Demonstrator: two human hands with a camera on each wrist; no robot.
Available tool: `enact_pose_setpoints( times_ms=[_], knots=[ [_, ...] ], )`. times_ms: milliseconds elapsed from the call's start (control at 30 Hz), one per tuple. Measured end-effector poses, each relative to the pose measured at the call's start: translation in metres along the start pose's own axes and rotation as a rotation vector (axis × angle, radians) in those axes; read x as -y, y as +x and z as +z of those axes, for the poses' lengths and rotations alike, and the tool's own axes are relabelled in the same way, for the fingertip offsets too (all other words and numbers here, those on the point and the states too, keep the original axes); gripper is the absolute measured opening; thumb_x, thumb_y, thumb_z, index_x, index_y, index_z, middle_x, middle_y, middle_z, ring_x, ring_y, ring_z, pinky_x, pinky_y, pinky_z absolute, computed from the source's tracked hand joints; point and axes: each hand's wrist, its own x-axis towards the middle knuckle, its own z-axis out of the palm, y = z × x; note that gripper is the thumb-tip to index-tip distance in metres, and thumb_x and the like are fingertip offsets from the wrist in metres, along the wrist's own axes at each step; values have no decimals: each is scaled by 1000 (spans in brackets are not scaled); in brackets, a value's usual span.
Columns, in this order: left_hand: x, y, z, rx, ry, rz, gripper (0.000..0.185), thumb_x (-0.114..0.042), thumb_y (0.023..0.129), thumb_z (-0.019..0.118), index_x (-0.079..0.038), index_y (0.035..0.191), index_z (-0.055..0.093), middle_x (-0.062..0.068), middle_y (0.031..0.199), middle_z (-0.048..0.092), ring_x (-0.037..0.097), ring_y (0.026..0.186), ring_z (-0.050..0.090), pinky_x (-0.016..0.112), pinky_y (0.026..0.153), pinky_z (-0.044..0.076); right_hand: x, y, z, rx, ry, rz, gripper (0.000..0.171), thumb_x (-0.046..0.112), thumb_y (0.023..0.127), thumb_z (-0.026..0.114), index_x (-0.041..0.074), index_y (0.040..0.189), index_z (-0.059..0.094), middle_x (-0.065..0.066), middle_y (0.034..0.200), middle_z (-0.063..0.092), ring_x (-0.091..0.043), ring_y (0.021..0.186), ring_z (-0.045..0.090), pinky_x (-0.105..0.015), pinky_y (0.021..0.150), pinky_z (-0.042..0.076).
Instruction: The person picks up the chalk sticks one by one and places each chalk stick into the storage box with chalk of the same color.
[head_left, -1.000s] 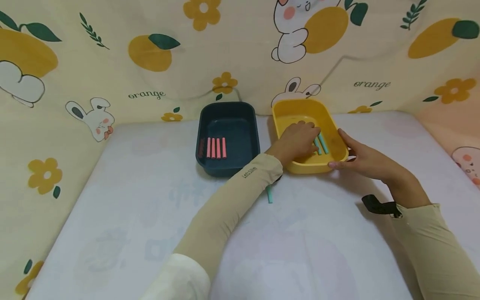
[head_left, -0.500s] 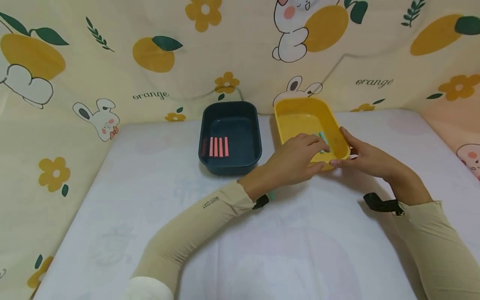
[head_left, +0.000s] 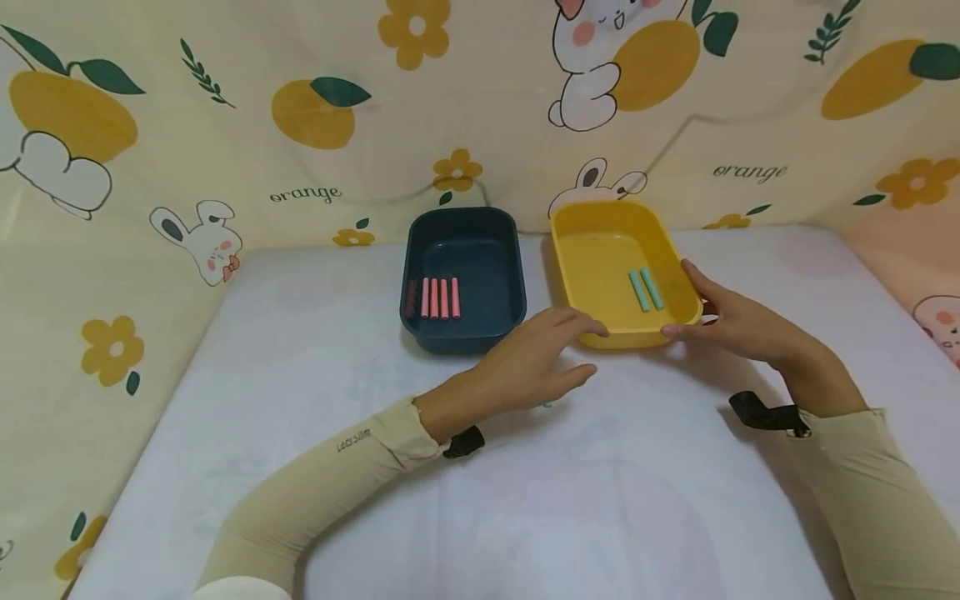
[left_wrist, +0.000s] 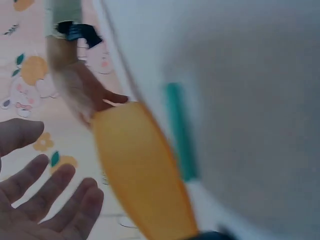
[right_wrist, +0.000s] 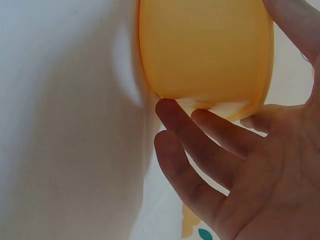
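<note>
We are steadying yellow tray (head_left: 600, 250) with right hand (head_left: 731, 321), fingers resting along its right rim; left hand (head_left: 528, 362) hovering empty, fingers spread, before tray; teal stick (left_wrist: 179, 132) lying below it.

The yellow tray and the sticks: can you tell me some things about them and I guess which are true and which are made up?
1. The yellow tray holds two teal sticks. True.
2. The dark blue tray holds teal sticks. False: its sticks are pink sticks, lying side by side.
3. The right hand touches the yellow tray's near right corner. True.
4. The left hand grips a stick. False: its fingers are spread and hold nothing, above the white table just in front of the yellow tray.
5. One teal stick lies on the table outside the trays. True: the left wrist view shows it beside the yellow tray.
</note>
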Motion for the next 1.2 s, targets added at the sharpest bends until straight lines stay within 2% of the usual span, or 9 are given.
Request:
enact_pose_setpoints(
  times_ms=[233, 333, 600, 800, 1033, 1200],
  knots=[
    [24, -13, 10, 53, -26, -39, 47, -29, 94, 70, -21, 138, 55, -3, 138, 59, 13, 128, 53, 30, 110, 45, -3, 0, -6, 12, -12, -2, 107, 49, 92, 66, 31, 157, -17, -24, 162, 20, -43, 133, 39, -69, 106, 32],
    [28, -13, 13, 70, -18, -37, 51, -30, 93, 71, -22, 140, 54, -4, 138, 59, 13, 126, 53, 30, 110, 45, -6, 0, -8, 17, -25, 0, 107, 49, 92, 66, 30, 157, -17, -24, 161, 21, -43, 132, 39, -70, 104, 33],
    [34, -13, 15, 113, 39, -81, 67, -35, 84, 80, -21, 143, 52, -3, 140, 58, 10, 127, 53, 28, 111, 45, -9, 1, -5, 11, 4, -21, 108, 46, 91, 68, 29, 157, -15, -24, 162, 21, -42, 131, 41, -68, 105, 33],
    [36, -16, 14, 166, 158, -100, 76, -38, 80, 84, -16, 144, 51, 0, 145, 54, 15, 134, 50, 31, 114, 43, -2, 1, -2, 7, 3, -19, 109, 48, 91, 68, 29, 158, -15, -24, 162, 20, -42, 131, 41, -67, 104, 34],
    [38, -20, 16, 207, 285, -146, 75, -43, 82, 81, -11, 144, 52, 3, 144, 54, 17, 133, 51, 32, 112, 44, 3, 2, -1, 13, -5, -9, 109, 51, 90, 67, 30, 157, -16, -23, 161, 21, -42, 131, 39, -69, 104, 34],
    [40, -19, 21, 234, 366, -126, 76, -52, 85, 74, -9, 144, 51, 4, 143, 55, 18, 132, 51, 31, 111, 45, -1, 1, 0, 14, -12, 2, 109, 51, 91, 67, 30, 157, -17, -24, 161, 20, -43, 131, 38, -70, 104, 34]
  ],
)
